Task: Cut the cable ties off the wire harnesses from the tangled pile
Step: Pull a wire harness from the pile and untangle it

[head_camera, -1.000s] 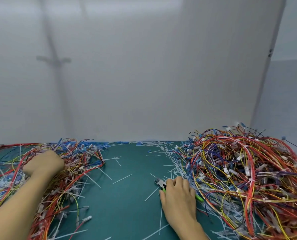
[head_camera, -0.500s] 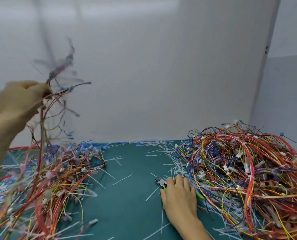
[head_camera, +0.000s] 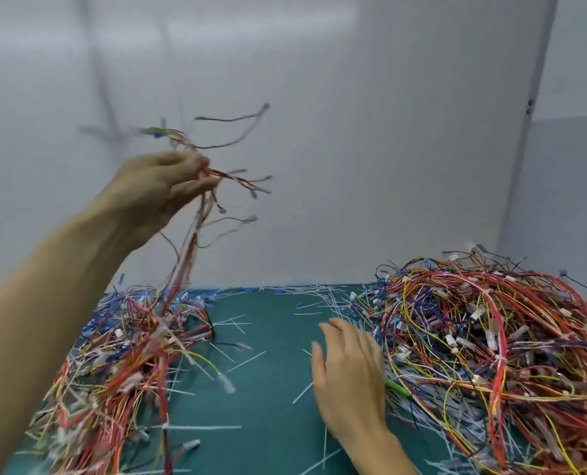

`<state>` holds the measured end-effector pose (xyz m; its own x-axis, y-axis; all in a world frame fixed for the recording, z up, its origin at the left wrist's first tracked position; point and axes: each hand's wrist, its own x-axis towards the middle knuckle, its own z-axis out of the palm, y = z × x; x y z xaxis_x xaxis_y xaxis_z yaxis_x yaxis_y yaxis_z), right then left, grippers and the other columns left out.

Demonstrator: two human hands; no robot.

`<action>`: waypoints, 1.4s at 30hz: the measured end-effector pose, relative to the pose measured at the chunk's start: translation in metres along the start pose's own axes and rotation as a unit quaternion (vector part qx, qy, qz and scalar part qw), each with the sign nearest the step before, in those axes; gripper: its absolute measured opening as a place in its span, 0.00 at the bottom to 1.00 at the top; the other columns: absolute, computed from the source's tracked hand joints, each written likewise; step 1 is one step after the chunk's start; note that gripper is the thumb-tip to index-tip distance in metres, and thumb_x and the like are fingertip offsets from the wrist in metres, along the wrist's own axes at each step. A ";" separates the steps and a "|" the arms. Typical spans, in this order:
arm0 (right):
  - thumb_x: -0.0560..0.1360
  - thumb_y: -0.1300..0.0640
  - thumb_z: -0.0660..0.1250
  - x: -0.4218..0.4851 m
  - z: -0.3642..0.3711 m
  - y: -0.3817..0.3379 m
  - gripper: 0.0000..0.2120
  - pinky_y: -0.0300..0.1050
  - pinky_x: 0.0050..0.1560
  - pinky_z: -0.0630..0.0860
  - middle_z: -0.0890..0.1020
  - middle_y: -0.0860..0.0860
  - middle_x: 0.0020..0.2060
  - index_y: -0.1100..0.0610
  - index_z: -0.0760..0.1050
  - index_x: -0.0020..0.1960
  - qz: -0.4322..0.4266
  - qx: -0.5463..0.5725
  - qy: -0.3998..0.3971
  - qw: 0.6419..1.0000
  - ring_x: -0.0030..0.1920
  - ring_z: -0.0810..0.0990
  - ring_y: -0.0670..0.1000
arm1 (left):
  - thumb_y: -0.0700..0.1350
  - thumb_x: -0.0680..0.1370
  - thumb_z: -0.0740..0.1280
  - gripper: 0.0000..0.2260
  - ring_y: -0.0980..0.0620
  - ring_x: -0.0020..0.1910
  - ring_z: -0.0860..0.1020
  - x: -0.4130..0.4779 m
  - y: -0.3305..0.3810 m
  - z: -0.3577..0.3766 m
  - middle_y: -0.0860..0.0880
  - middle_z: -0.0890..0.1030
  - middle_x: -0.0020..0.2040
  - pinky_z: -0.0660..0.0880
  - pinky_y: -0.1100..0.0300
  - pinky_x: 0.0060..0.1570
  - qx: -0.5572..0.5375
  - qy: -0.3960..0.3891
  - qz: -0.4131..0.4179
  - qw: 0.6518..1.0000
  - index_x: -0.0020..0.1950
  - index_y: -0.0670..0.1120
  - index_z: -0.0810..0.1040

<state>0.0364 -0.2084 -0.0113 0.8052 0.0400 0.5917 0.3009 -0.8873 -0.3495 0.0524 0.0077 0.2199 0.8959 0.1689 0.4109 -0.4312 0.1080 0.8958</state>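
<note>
My left hand (head_camera: 162, 186) is raised high and grips a thin wire harness (head_camera: 196, 228) whose red and white strands trail down, blurred, into the left tangled pile (head_camera: 114, 365). Loose ends with small connectors fan out above and to the right of the fist. My right hand (head_camera: 350, 375) hovers low over the green mat with fingers spread and relaxed, holding nothing. A green cutter handle (head_camera: 398, 388) pokes out from beneath it on the right; the cutter's jaws are hidden. A second, bigger tangled pile (head_camera: 490, 354) of red, yellow and blue wires lies at the right.
The green cutting mat (head_camera: 271, 337) between the piles is strewn with cut white cable-tie pieces (head_camera: 247, 361). A white wall rises straight behind the mat. More cut ties gather along the back edge (head_camera: 319, 293).
My left hand has swung the harness rightward toward the middle, still held high. My right hand has lifted off the cutters and spread its fingers.
</note>
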 end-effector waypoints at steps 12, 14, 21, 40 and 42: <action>0.76 0.57 0.70 0.053 -0.047 -0.070 0.03 0.46 0.37 0.79 0.85 0.53 0.37 0.54 0.79 0.44 0.108 0.559 -0.012 0.822 0.37 0.85 0.51 | 0.34 0.78 0.64 0.10 0.43 0.50 0.81 -0.059 -0.059 0.057 0.38 0.83 0.53 0.77 0.51 0.50 0.103 -0.221 -0.120 0.962 0.55 0.40 0.82; 0.76 0.60 0.71 0.051 -0.049 -0.071 0.03 0.37 0.37 0.77 0.86 0.53 0.37 0.53 0.80 0.44 0.071 0.575 -0.044 0.814 0.36 0.84 0.48 | 0.34 0.77 0.65 0.11 0.47 0.52 0.83 -0.058 -0.057 0.038 0.38 0.83 0.56 0.80 0.58 0.53 0.087 -0.216 -0.107 0.967 0.57 0.42 0.81; 0.76 0.65 0.67 0.059 -0.053 -0.086 0.05 0.37 0.34 0.78 0.83 0.48 0.34 0.56 0.77 0.47 0.156 0.636 -0.108 0.748 0.35 0.82 0.45 | 0.37 0.79 0.64 0.11 0.53 0.56 0.82 -0.068 -0.062 -0.012 0.50 0.84 0.56 0.80 0.59 0.50 0.163 -0.157 0.024 0.974 0.58 0.46 0.81; 0.81 0.61 0.59 0.096 -0.102 -0.059 0.07 0.52 0.42 0.81 0.79 0.46 0.38 0.52 0.74 0.52 0.117 0.569 0.195 0.790 0.36 0.76 0.36 | 0.61 0.80 0.53 0.26 0.68 0.58 0.70 -0.103 -0.155 -0.097 0.65 0.44 0.77 0.76 0.64 0.38 0.568 -0.190 0.122 0.792 0.74 0.71 0.43; 0.81 0.62 0.59 0.100 -0.108 -0.057 0.08 0.53 0.43 0.82 0.80 0.48 0.41 0.52 0.75 0.51 0.115 0.577 0.209 0.781 0.38 0.78 0.37 | 0.50 0.82 0.61 0.25 0.60 0.56 0.76 -0.106 -0.156 -0.099 0.59 0.61 0.73 0.80 0.55 0.40 0.572 -0.124 0.146 0.798 0.76 0.63 0.56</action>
<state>0.0446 -0.2037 0.1467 0.7406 -0.4269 0.5189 0.6278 0.1644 -0.7608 0.0146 0.0695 0.0198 0.8296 -0.1906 0.5248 -0.3730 -0.8887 0.2668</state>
